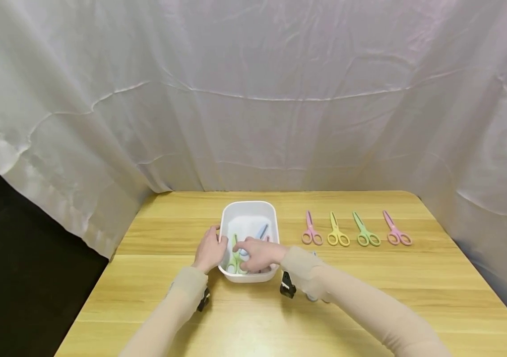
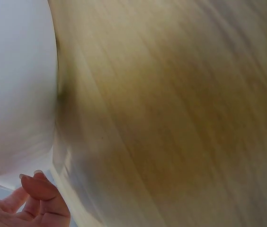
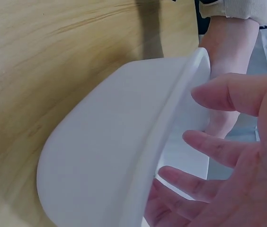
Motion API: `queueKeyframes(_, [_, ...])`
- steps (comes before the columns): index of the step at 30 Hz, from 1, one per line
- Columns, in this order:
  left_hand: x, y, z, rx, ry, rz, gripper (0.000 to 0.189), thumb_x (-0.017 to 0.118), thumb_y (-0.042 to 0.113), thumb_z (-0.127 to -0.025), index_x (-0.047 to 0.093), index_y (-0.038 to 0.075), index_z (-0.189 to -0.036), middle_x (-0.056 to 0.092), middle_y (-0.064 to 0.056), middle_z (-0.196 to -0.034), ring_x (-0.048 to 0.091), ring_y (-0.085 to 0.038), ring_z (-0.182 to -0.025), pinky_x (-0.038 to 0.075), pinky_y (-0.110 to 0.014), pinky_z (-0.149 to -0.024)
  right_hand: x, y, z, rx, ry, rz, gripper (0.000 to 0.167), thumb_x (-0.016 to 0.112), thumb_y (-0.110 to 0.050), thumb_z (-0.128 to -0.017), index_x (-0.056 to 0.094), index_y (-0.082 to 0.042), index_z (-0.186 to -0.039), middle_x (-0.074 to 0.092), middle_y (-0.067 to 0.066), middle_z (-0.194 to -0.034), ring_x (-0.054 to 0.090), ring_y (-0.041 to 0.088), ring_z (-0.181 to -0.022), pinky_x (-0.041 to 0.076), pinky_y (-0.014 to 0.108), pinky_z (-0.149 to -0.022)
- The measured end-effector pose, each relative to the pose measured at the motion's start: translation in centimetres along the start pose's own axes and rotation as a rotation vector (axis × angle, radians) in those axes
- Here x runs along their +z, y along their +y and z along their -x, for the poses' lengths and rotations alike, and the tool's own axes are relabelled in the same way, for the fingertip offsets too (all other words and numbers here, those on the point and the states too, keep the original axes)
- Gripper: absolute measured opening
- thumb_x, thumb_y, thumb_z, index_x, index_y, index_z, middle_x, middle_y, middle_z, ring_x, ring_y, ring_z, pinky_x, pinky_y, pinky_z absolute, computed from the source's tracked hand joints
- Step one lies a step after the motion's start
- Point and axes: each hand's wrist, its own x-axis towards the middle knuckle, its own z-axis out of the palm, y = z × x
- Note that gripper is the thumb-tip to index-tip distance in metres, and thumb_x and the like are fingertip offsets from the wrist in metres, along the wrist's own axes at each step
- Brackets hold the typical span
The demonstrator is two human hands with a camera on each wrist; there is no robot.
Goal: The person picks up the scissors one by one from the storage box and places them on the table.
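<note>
Slanting across the lower right of the frame, my sleeved right arm (image 1: 365,302) is passing over the wooden surface (image 1: 115,302) and partly covering pale blue handles (image 1: 311,297) that are peeking out beneath it. Near the lower centre, a white box (image 1: 249,279) is standing upright. At its left edge, my left grip (image 1: 210,250) is grasping the rim, thumb over the top. My right grip (image 1: 261,255) is hovering low inside the box, released: in the right wrist view its fingers are spreading apart, lightly bent, with nothing showing between them. Whether they are touching anything below, I cannot tell. Around it, lime scissors (image 1: 236,257) are lying toward the box's lower left, blue scissors (image 1: 262,231) are pointing to its upper right, and a pink piece (image 1: 268,239) is showing only in part.

Reaching in well, in my judgement, is calling for firm bracing of the rim, then pinching one pair by its handle loops and lifting straight up, since the crowded pieces could be snagging.

Farther off, at centre right, mauve scissors (image 1: 309,230), yellow scissors (image 1: 336,231), green scissors (image 1: 364,231) and pink scissors (image 1: 396,230) are lying in a row, blades toward the top. Behind, a pale curtain (image 1: 280,129) is filling the upper frame.
</note>
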Motion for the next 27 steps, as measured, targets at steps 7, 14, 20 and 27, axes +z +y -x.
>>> queueKeyframes(7, [-0.2, 0.1, 0.0, 0.001, 0.003, 0.000, 0.051, 0.047, 0.025, -0.099, 0.046, 0.001, -0.144, 0.063, -0.018, -0.116, 0.062, -0.031, -0.104, 0.053, -0.049, -0.094, -0.4, -0.3, -0.2, 0.019, -0.035, 0.027, 0.059, 0.067, -0.023, -0.091, 0.050, -0.016, -0.147, 0.052, 0.018, -0.138, 0.061, 0.017, -0.096, 0.046, 0.058, -0.107])
queueKeyframes(14, [0.2, -0.2, -0.1, -0.003, 0.004, 0.003, 0.050, 0.048, 0.024, -0.099, 0.047, 0.001, -0.144, 0.063, -0.018, -0.115, 0.062, -0.032, -0.104, 0.052, -0.051, -0.095, -0.4, -0.8, -0.7, 0.069, -0.071, 0.098, 0.060, 0.067, -0.030, -0.091, 0.049, -0.023, -0.148, 0.050, 0.012, -0.143, 0.055, 0.022, -0.120, 0.018, 0.079, -0.115])
queueKeyframes(20, [0.2, -0.1, -0.1, -0.006, 0.007, 0.007, 0.050, 0.048, 0.024, -0.099, 0.047, 0.001, -0.144, 0.063, -0.018, -0.115, 0.062, -0.031, -0.103, 0.052, -0.050, -0.094, -0.3, -0.7, -1.3, 0.098, -0.100, 0.123, 0.058, 0.067, -0.030, -0.090, 0.051, -0.026, -0.146, 0.049, 0.015, -0.148, 0.054, 0.023, -0.123, 0.019, 0.078, -0.115])
queueKeyframes(27, [0.1, -0.1, 0.0, -0.009, 0.008, 0.003, 0.050, 0.048, 0.024, -0.099, 0.047, 0.002, -0.144, 0.063, -0.017, -0.113, 0.062, -0.030, -0.101, 0.052, -0.049, -0.093, 0.0, -0.3, -1.7, 0.093, -0.129, 0.145, 0.053, 0.067, -0.030, -0.091, 0.055, -0.026, -0.143, 0.052, 0.013, -0.146, 0.054, 0.020, -0.117, 0.037, 0.065, -0.111])
